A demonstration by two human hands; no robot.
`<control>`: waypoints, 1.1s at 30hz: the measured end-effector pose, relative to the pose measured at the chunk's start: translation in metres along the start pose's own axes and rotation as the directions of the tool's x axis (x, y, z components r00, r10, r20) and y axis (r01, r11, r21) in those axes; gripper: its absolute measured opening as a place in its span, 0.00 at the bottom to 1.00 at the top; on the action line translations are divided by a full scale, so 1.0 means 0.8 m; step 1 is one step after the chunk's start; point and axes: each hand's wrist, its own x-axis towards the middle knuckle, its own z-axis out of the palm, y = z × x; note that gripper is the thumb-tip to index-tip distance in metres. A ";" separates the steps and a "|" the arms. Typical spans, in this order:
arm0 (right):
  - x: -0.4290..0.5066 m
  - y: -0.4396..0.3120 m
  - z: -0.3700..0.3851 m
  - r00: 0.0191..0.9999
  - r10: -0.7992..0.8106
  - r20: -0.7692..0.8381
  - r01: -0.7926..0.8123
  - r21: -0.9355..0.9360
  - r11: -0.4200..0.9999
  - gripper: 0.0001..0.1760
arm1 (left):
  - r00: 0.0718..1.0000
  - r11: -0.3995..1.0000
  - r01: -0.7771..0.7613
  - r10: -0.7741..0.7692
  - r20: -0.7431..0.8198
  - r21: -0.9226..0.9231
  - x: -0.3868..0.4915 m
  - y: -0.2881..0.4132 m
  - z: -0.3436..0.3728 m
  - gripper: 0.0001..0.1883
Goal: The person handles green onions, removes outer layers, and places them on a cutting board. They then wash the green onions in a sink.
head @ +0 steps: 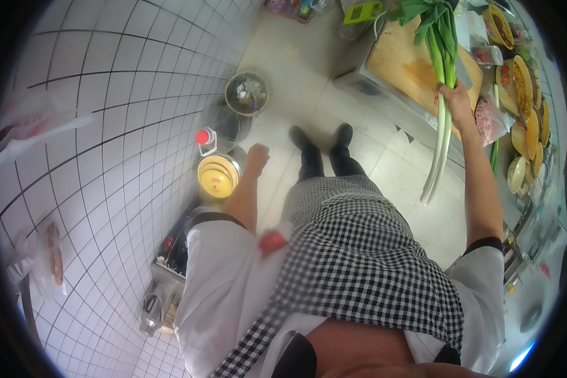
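My right hand [455, 101] is closed around the pale stalks of a bunch of long green onions [442, 61], held over the edge of a wooden cutting board [397, 52]. The green leaves point to the top of the view, and the white ends hang past the board over the floor. A knife-like flat metal piece partly shows beside the stalks on the board. On the left, my left hand [259, 156] hangs above the floor with its fingers curled, near stacked yellow basins [217, 177]; nothing is seen in it. A bag of minced meat [487, 120] lies right of my right wrist.
Several food-filled yellow enamel bowls [504, 78] line the right counter beside a clear jar [486, 55]. A waste basket [246, 93] and a red-capped jug [208, 139] stand along the left tiled wall [99, 118]. A green grater [363, 12] is at the top.
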 end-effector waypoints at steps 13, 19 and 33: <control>0.082 0.048 -0.003 0.997 -0.074 -0.011 0.064 -0.382 0.922 0.13 | 0.940 0.542 0.253 -0.335 0.070 -0.802 0.053 -0.006 0.086 0.05; 0.082 0.083 -0.036 0.979 0.127 -0.159 -0.176 -0.349 0.920 0.16 | 0.828 0.975 0.219 -0.205 -0.522 -0.035 0.236 -0.172 0.144 0.34; 0.078 0.102 -0.087 0.965 0.138 -0.225 -0.194 -0.250 0.949 0.18 | 0.471 0.238 0.021 -0.859 -0.200 -0.971 0.336 -0.066 0.111 0.19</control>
